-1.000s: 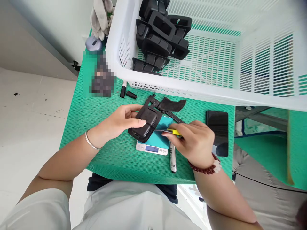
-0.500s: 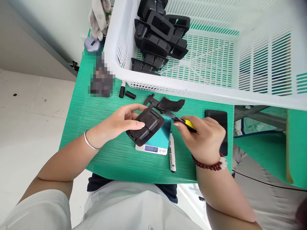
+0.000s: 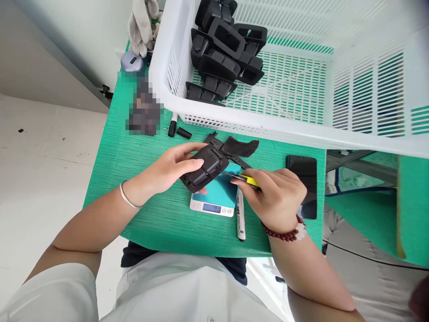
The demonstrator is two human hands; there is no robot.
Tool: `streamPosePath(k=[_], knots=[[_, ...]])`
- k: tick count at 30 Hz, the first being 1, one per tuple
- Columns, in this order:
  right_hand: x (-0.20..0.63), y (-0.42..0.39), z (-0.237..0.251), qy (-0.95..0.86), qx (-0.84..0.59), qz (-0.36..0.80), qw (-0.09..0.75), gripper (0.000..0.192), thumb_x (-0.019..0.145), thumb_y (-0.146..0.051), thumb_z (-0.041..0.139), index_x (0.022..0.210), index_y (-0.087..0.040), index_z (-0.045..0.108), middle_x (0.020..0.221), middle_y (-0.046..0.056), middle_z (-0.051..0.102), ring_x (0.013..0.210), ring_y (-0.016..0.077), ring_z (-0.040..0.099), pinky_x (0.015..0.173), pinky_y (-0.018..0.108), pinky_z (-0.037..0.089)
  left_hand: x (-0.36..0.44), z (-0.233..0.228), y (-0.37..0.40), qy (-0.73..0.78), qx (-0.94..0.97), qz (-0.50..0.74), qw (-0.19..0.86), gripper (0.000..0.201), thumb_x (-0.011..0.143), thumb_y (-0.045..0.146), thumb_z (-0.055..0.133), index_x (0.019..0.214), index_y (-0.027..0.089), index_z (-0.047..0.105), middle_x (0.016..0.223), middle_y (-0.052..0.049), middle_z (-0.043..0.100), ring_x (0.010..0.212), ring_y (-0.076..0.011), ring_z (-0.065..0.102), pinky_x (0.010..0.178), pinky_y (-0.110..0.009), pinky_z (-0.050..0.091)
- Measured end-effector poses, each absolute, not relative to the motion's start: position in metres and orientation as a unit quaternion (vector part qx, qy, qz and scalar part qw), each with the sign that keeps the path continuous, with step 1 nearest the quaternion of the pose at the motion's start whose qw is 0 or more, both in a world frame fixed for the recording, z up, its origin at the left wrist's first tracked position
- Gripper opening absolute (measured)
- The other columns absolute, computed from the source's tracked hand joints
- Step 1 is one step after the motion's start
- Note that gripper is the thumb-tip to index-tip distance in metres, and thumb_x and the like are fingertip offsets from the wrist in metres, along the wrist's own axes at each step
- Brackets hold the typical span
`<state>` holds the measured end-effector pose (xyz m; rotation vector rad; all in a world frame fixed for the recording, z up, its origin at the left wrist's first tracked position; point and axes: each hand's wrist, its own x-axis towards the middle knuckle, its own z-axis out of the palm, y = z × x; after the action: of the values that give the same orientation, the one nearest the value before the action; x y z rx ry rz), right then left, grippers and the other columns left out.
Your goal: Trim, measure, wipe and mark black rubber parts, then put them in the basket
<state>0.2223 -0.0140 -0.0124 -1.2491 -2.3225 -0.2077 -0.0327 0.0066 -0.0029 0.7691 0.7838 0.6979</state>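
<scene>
My left hand grips a black moulded plastic part, thumb on its upper face, tilted over a small digital scale. In my right hand is a yellow-and-black utility knife, its blade pointing left at the part's right edge. Whether the blade touches the edge I cannot tell. Behind the part lie a caliper, partly covered, and a scrap of dark cloth-like material. A white marker rests against the right side of the scale.
A white plastic basket with several similar black parts stands at the back. A phone lies right of my right hand. Further left are a second marker, a black cap, a grey rounded case and gloves.
My right hand has moved left and slightly down, bringing the knife blade from above the caliper to the part's right edge. The left hand has turned and lifted the part slightly.
</scene>
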Motion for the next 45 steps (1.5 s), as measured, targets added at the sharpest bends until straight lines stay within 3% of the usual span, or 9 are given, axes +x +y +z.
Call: streamPosePath(k=[8, 14, 19, 22, 26, 31, 35, 39, 45], knots=[[0.221, -0.018, -0.011, -0.830, -0.489, -0.100, 0.251, 0.018, 0.087, -0.037, 0.067, 0.079, -0.021, 0.065, 0.061, 0.000, 0.068, 0.052, 0.0139, 0.057, 0.058, 0.029, 0.038, -0.033, -0.002, 0.007, 0.378, 0.360, 0.327, 0.788, 0.061, 0.079, 0.043, 0.072, 0.133, 0.023, 0.054, 0.093, -0.006, 0.075, 0.056, -0.0218, 0.072, 0.047, -0.028, 0.056], [0.225, -0.014, -0.013, -0.818, -0.505, -0.115, 0.250, 0.022, 0.087, -0.039, 0.068, 0.078, -0.020, 0.065, 0.055, 0.000, 0.063, 0.047, 0.0136, 0.050, 0.054, 0.030, 0.034, -0.034, 0.000, 0.007, 0.370, 0.356, 0.305, 0.802, 0.043, 0.075, 0.040, 0.076, 0.108, 0.018, 0.061, 0.080, -0.004, 0.074, 0.052, -0.0219, 0.071, 0.043, -0.027, 0.053], [0.229, -0.011, -0.012, -0.834, -0.473, -0.038, 0.280, 0.029, 0.089, -0.046, 0.064, 0.075, -0.020, 0.066, 0.054, 0.000, 0.063, 0.048, 0.0133, 0.052, 0.056, 0.028, 0.039, -0.035, -0.001, 0.010, 0.422, 0.348, 0.363, 0.754, 0.046, 0.067, 0.045, 0.082, 0.098, 0.016, 0.062, 0.070, -0.002, 0.073, 0.053, -0.0173, 0.068, 0.048, -0.024, 0.051], [0.227, -0.010, -0.011, -0.845, -0.454, -0.021, 0.282, 0.029, 0.088, -0.045, 0.066, 0.074, -0.019, 0.065, 0.054, -0.001, 0.064, 0.048, 0.0127, 0.053, 0.056, 0.027, 0.039, -0.034, -0.003, 0.012, 0.437, 0.353, 0.380, 0.735, 0.047, 0.067, 0.048, 0.081, 0.097, 0.015, 0.067, 0.079, -0.005, 0.075, 0.065, -0.0166, 0.070, 0.057, -0.024, 0.052], [0.224, -0.011, -0.011, -0.847, -0.448, -0.035, 0.284, 0.030, 0.087, -0.046, 0.067, 0.074, -0.018, 0.064, 0.054, -0.001, 0.064, 0.048, 0.0123, 0.053, 0.055, 0.028, 0.038, -0.032, -0.003, 0.012, 0.423, 0.345, 0.385, 0.744, 0.049, 0.073, 0.047, 0.078, 0.111, 0.019, 0.067, 0.094, -0.005, 0.076, 0.079, -0.0204, 0.074, 0.064, -0.026, 0.057], [0.223, -0.011, -0.013, -0.853, -0.446, -0.075, 0.259, 0.028, 0.087, -0.043, 0.068, 0.075, -0.018, 0.063, 0.055, -0.001, 0.065, 0.048, 0.0119, 0.055, 0.055, 0.028, 0.038, -0.032, -0.001, 0.008, 0.384, 0.356, 0.349, 0.777, 0.059, 0.074, 0.049, 0.078, 0.122, 0.018, 0.060, 0.080, -0.004, 0.075, 0.061, -0.0234, 0.074, 0.052, -0.030, 0.059], [0.227, -0.010, -0.015, -0.827, -0.479, -0.115, 0.271, 0.023, 0.084, -0.037, 0.072, 0.075, -0.018, 0.064, 0.053, -0.002, 0.064, 0.045, 0.0117, 0.051, 0.052, 0.028, 0.035, -0.032, 0.000, 0.007, 0.392, 0.345, 0.353, 0.776, 0.053, 0.071, 0.042, 0.082, 0.112, 0.015, 0.062, 0.076, -0.004, 0.075, 0.054, -0.0217, 0.072, 0.047, -0.029, 0.059], [0.227, -0.010, -0.015, -0.850, -0.451, -0.060, 0.266, 0.025, 0.088, -0.040, 0.067, 0.074, -0.019, 0.065, 0.054, -0.001, 0.064, 0.048, 0.0118, 0.054, 0.056, 0.028, 0.038, -0.032, 0.000, 0.009, 0.402, 0.347, 0.351, 0.771, 0.048, 0.067, 0.044, 0.084, 0.097, 0.015, 0.061, 0.070, -0.003, 0.073, 0.051, -0.0212, 0.071, 0.043, -0.026, 0.056], [0.228, -0.007, -0.012, -0.836, -0.468, -0.055, 0.281, 0.031, 0.090, -0.045, 0.063, 0.072, -0.019, 0.065, 0.050, -0.001, 0.061, 0.045, 0.0120, 0.049, 0.053, 0.028, 0.036, -0.035, 0.004, 0.011, 0.399, 0.353, 0.359, 0.766, 0.039, 0.069, 0.043, 0.080, 0.092, 0.014, 0.066, 0.069, -0.002, 0.071, 0.050, -0.0168, 0.067, 0.043, -0.026, 0.055]])
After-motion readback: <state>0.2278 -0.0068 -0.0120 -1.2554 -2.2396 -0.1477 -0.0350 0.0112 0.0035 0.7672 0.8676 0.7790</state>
